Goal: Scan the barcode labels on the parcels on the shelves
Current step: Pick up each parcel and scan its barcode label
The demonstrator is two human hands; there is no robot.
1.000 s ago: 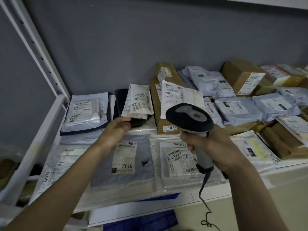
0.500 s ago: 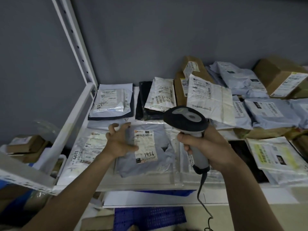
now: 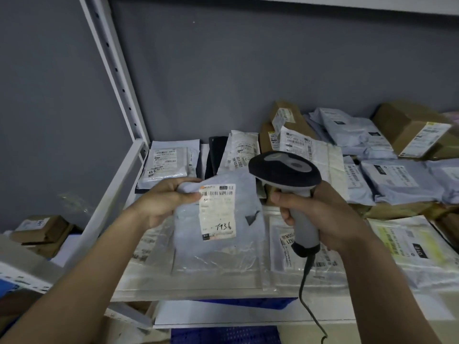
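My left hand [image 3: 164, 199] grips the top left corner of a grey poly-bag parcel [image 3: 218, 234] and holds it lifted and tilted up off the shelf. Its white label [image 3: 218, 211] shows a barcode near the top and "7936" handwritten lower down. My right hand [image 3: 320, 214] holds the grey handle of a corded barcode scanner [image 3: 285, 173], whose black head sits just right of the label's top. Many more labelled parcels lie on the white shelf [image 3: 223, 292].
White upright post [image 3: 116, 78] and side rail [image 3: 109, 207] bound the shelf on the left. Cardboard boxes [image 3: 414, 131] and grey bags [image 3: 395, 181] fill the right. Clear-bag parcels [image 3: 305, 256] lie under the scanner. A small box [image 3: 42, 228] sits lower left. The scanner cable [image 3: 308, 294] hangs down.
My left hand has gone from lying spread on the grey "7936" parcel to gripping its corner and lifting it toward the scanner. The view has shifted left.
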